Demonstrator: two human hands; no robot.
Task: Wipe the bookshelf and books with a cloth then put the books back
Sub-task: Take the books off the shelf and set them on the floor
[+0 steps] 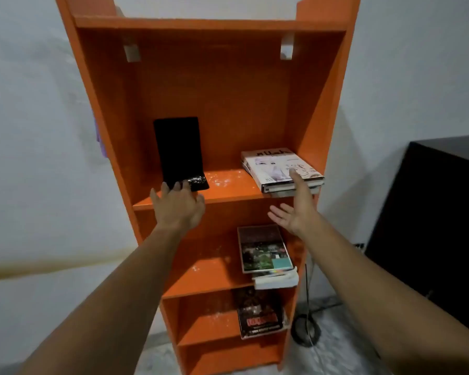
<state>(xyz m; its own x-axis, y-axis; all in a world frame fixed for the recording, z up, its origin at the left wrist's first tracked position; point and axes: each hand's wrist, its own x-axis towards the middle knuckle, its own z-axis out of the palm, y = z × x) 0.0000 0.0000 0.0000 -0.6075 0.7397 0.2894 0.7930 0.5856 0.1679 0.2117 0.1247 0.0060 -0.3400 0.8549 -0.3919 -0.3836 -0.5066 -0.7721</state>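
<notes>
Orange shelf (228, 104) stood against a white wall, three tiers in use. Top used tier: a black book (178, 150) leaned upright against the back panel at left, its long axis near vertical and tipped back. A white book (279, 169) lay flat at right on a second volume, long axis running front to back. White dust or crumbs (225, 180) sat on the board between them.

Left hand (178, 204) was at the shelf's front edge, fingers spread and open, tips touching or just short of the black book's lower edge; couldn't tell if contact was made. Nothing gripped. Right hand (295, 209) was open too, palm turned inward, index extended up over the front corner of the white book, holding nothing.

Lower down, a green book (264, 250) lay flat on a stack at the right of the middle tier, and a dark book (260, 315) lay at the right of the bottom tier. A black cabinet (431, 226) stood off to the right, with a cable (306, 328) coiled on the floor.

No cloth was in either hand. A purple scrap (100, 139) showed behind the shelf's left side; unclear what it was.

Judgement: books were still on the shelf and the dust remained, so it was early, clearing stage. The black book lay straight ahead of the left hand, clearly nearer that one; the white book was nearer the right. With the black book upright, a pinch from below or the side looked right. Risk: it could tip forward off the edge.
</notes>
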